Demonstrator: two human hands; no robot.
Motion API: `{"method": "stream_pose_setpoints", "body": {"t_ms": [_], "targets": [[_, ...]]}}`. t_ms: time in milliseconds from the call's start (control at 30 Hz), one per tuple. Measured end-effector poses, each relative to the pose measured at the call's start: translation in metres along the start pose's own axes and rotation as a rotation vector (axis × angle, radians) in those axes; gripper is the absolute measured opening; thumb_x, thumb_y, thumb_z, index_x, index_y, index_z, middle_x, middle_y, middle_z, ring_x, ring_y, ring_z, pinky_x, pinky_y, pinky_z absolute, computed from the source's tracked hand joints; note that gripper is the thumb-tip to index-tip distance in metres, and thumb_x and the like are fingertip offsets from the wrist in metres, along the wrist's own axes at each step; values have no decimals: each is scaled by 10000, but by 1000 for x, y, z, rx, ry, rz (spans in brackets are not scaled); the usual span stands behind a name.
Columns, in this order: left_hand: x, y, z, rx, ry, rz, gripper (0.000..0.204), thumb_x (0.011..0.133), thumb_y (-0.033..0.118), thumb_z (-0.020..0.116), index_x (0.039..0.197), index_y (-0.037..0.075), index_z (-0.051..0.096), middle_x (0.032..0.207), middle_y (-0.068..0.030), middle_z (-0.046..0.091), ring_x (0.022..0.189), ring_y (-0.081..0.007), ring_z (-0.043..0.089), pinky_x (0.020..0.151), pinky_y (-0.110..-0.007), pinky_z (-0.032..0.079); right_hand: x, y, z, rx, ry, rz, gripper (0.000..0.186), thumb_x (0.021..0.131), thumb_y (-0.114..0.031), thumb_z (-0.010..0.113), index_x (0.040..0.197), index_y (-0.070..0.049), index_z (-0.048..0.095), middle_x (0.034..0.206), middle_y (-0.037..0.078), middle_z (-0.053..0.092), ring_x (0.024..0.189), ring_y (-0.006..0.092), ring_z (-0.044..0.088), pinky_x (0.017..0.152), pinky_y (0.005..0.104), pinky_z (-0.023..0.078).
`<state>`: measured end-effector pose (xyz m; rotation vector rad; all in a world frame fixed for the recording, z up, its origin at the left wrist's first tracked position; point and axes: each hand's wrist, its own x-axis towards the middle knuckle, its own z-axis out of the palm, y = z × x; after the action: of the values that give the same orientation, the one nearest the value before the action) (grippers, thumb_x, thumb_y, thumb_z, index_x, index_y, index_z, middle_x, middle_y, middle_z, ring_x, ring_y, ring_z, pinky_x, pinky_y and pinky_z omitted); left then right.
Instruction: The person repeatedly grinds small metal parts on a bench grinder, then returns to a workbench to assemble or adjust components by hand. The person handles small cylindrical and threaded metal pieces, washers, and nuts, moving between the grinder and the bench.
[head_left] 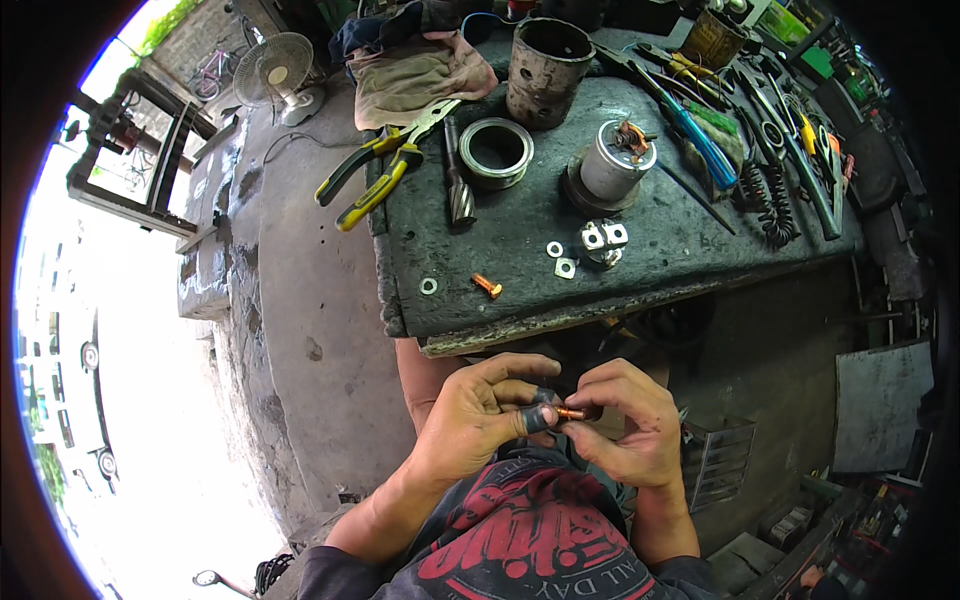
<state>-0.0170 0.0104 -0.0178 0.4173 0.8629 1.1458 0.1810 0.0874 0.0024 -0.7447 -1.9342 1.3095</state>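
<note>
In front of my chest, below the bench edge, my left hand (482, 410) pinches one end of a small copper-coloured bolt (570, 413). Dark wraps cover its thumb tip and a fingertip. My right hand (630, 418) is closed on the bolt's other end with thumb and fingers; the fingertips hide part of it. On the bench lies a similar copper-coloured bolt (487, 286), beside a flat washer (429, 286). Further right are a small ring washer (554, 249), a square washer (565, 268) and a shiny metal block with square holes (604, 240).
The dark workbench (440, 315) carries yellow-black pliers (385, 170), a milling cutter (459, 185), a metal ring (496, 150), a rusty cylinder (548, 72) and a silver cylinder (617, 165) with copper pieces on top. Several hand tools crowd its right side. A fan (275, 70) stands at far left.
</note>
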Motion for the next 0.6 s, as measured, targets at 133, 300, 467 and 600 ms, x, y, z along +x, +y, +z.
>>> {"method": "stream_pose_setpoints", "body": {"t_ms": [133, 300, 467, 600], "targets": [[0, 0, 0, 6, -12, -14, 497, 930, -20, 712, 1373, -90, 497, 1049, -141, 706, 966, -175, 704, 836, -317, 643, 0, 1, -1, 3, -8, 6, 264, 738, 25, 809, 987, -3, 723, 941, 84, 660, 751, 136, 643, 641, 254, 515], [1, -1, 1, -12, 1, -29, 515, 920, -9, 729, 1373, -82, 496, 1046, -156, 717, 942, -195, 717, 810, -313, 637, -1, 1, -2, -5, -26, 22, 264, 731, 28, 804, 980, 1, 717, 948, 93, 665, 768, 154, 659, 656, 261, 531], [1, -2, 2, 7, 12, -28, 527, 901, 0, 752, 1355, -92, 502, 1025, -186, 732, 899, -220, 734, 776, -313, 629, -2, 0, -2, -46, -50, 32, 267, 733, 28, 797, 984, 2, 711, 956, 105, 673, 788, 175, 689, 674, 278, 564], [1, -1, 1, 41, -15, -27, 519, 919, -11, 732, 1379, -76, 501, 1051, -154, 724, 961, -178, 716, 828, -294, 626, -2, -1, 0, -88, -51, 29, 263, 730, 24, 792, 977, -12, 709, 952, 97, 674, 771, 192, 698, 663, 295, 568]]}}
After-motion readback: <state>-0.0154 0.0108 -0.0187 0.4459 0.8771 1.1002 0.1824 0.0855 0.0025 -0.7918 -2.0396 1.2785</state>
